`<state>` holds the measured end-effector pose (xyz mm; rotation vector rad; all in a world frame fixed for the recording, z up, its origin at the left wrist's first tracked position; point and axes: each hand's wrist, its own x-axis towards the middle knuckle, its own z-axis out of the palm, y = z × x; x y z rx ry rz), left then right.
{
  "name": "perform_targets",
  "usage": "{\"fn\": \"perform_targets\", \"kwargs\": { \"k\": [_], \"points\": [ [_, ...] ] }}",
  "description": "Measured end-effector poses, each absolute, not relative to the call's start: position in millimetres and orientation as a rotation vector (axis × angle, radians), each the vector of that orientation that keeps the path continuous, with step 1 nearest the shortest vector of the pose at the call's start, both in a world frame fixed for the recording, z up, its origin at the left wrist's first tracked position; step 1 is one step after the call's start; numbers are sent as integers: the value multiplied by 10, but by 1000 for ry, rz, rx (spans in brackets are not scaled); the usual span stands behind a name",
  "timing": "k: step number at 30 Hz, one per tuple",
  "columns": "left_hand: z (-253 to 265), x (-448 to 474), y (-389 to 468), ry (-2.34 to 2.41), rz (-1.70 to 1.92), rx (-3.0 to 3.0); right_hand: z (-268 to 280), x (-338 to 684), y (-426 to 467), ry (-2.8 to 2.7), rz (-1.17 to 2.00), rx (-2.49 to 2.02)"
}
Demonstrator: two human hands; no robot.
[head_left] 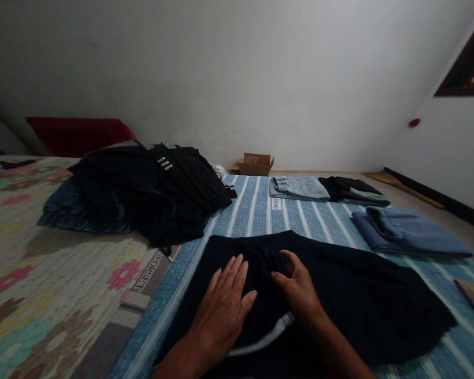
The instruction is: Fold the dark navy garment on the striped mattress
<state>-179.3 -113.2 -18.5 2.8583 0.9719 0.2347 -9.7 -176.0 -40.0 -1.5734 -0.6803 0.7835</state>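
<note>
A dark navy garment (351,289) with a pale curved stripe lies spread on the blue striped cloth in front of me. It looks like trousers or shorts, but the exact kind is unclear. My left hand (225,300) rests flat on its left part, fingers stretched out and thumb apart. Beside it, my right hand (298,284) has curled fingers, with a bunched fold of the dark fabric between thumb and fingers. The fabric rumples between the two hands. Part of the garment's near side is hidden under my forearms.
A heap of dark clothes (154,184) sits at the left, on a floral cover (19,310). Folded light-blue jeans (300,188), folded black clothing (351,189) and a folded blue garment (414,231) lie along the right of the striped cloth (256,210). A cardboard box (256,166) stands by the wall.
</note>
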Motion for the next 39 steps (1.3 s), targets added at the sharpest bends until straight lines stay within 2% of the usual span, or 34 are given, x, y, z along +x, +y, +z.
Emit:
{"fn": "perform_targets", "kwargs": {
  "k": [7,13,23,34,39],
  "points": [
    [-295,-1694,-1136,1030,-55,2775,-665,-11,-1799,-664,834,-1546],
    [-295,-1668,-1093,1063,-45,2795,-552,3,-1796,-655,816,-1447],
    [-393,-1566,-1097,1079,-117,2778,-682,113,-1852,-717,703,-1674],
    [-277,-1525,-1136,1084,-143,2770,-479,78,-1888,-664,776,-1564],
    [-227,-1482,-1188,1058,-128,2767,-517,134,-1933,-723,685,-1638]
  ]
}}
